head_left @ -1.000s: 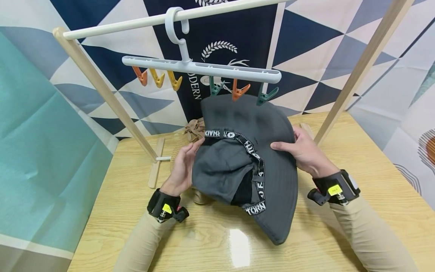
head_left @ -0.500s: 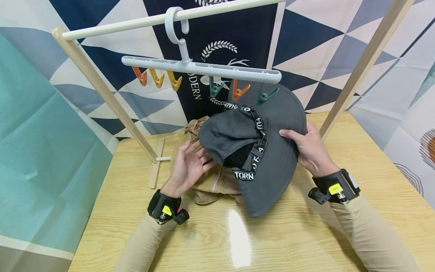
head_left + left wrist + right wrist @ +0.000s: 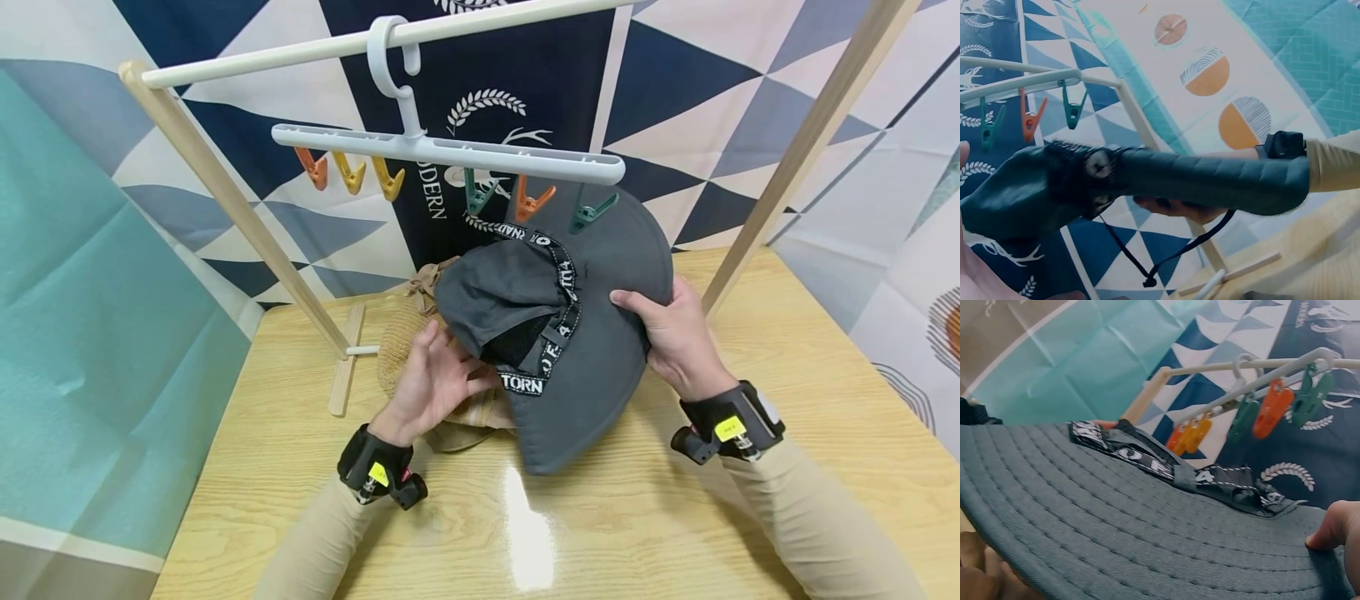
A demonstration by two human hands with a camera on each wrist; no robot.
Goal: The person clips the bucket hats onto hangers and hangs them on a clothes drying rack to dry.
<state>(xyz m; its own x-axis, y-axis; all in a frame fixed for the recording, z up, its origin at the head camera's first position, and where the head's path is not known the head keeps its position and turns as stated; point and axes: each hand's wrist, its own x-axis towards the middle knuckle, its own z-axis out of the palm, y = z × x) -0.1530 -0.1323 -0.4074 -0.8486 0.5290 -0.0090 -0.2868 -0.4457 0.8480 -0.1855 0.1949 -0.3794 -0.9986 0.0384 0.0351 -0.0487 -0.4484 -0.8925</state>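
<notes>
A dark grey brimmed hat (image 3: 600, 350) with a black lettered band is held up, tilted, under the hanger. My right hand (image 3: 678, 333) grips the right side of its brim, thumb on the near face and fingers behind. In the right wrist view the thumb (image 3: 1338, 528) presses on the stitched brim (image 3: 1147, 531). My left hand (image 3: 438, 383), palm up with fingers loosely extended, is at the lower left of the hat's crown; its fingertips are partly hidden there. A thin dark cord (image 3: 1179, 250) hangs below the hat. Behind lies a tan woven hat (image 3: 401, 337), largely covered.
A pale hanger (image 3: 450, 152) with several coloured clips (image 3: 532, 200) hangs from a white rod (image 3: 300, 52). Wooden posts (image 3: 232, 204) support the rod on both sides. The wooden table (image 3: 637, 533) extends in front, with patterned cloth (image 3: 675, 100) behind.
The grey hat has risen and turned slightly, and the right hand still holds its brim. The left hand came away from the crown's edge, then moved right, under the crown.
</notes>
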